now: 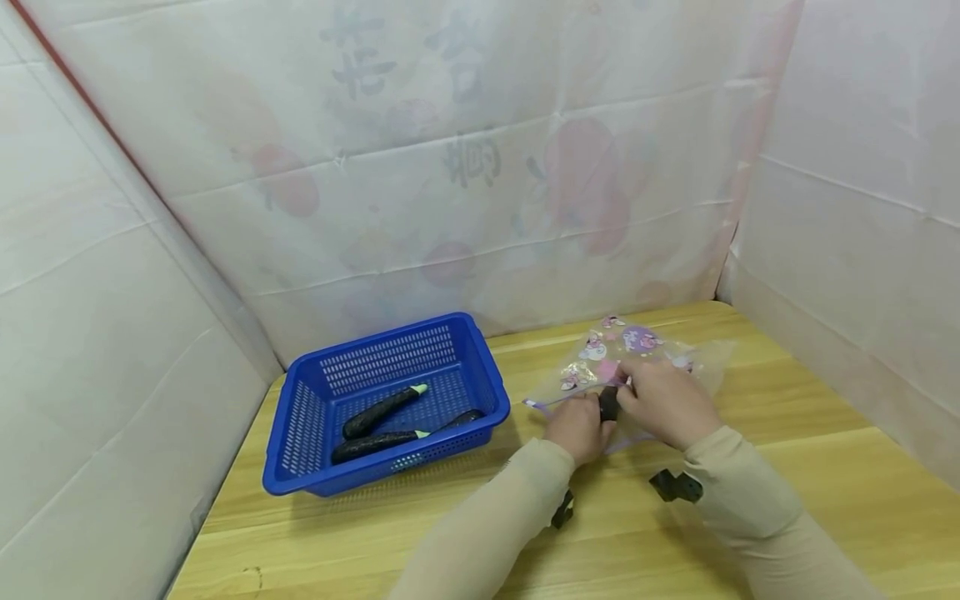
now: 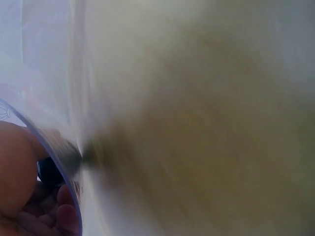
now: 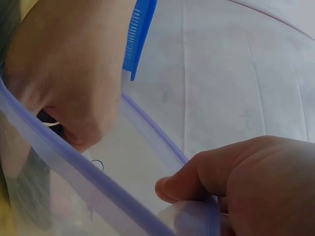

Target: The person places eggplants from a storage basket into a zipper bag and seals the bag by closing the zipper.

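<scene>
A clear zip bag with purple edging and cartoon prints lies on the table at the right. My right hand pinches its rim; in the right wrist view the thumb presses on the purple-edged plastic. My left hand reaches into the bag's mouth and grips a dark eggplant, mostly hidden by hands and plastic. The left wrist view is blurred by plastic, but shows part of the dark eggplant beside the curled fingers.
A blue perforated basket stands on the left of the wooden table. Several dark eggplants with pale green ends lie in it. Printed pale cloth walls enclose the table's back and sides.
</scene>
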`<state>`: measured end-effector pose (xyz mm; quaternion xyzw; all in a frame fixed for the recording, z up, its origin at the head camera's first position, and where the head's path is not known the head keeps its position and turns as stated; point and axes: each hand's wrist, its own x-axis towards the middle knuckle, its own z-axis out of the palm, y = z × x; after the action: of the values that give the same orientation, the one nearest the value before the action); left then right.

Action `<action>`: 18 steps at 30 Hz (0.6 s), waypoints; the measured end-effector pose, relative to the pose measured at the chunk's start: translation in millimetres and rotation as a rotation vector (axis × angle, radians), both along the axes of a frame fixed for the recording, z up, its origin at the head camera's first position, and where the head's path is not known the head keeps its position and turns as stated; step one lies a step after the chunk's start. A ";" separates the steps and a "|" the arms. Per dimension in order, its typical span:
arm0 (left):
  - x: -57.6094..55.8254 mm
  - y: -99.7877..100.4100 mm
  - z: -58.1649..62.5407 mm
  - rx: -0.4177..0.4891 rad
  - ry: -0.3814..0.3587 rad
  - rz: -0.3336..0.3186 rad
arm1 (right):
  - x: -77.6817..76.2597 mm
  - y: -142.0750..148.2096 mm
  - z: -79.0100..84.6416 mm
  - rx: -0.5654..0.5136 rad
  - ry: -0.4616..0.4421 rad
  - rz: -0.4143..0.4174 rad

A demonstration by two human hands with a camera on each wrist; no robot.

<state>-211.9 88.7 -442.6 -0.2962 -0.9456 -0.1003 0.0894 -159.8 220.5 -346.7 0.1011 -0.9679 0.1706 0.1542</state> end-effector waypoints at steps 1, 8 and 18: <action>-0.1 0.2 -0.2 -0.006 0.000 0.019 | 0.4 0.0 0.0 0.005 -0.001 0.004; -0.5 -0.2 -1.9 -0.048 -0.001 0.103 | 2.1 -1.3 -1.0 0.032 0.001 0.044; -1.0 0.7 -0.5 -0.045 -0.162 0.176 | 5.9 -1.2 1.9 0.095 -0.003 0.094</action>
<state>-213.0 89.4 -443.0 -0.2047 -0.9741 -0.0945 0.0146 -153.9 219.3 -344.8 0.1535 -0.9693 0.1315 0.1397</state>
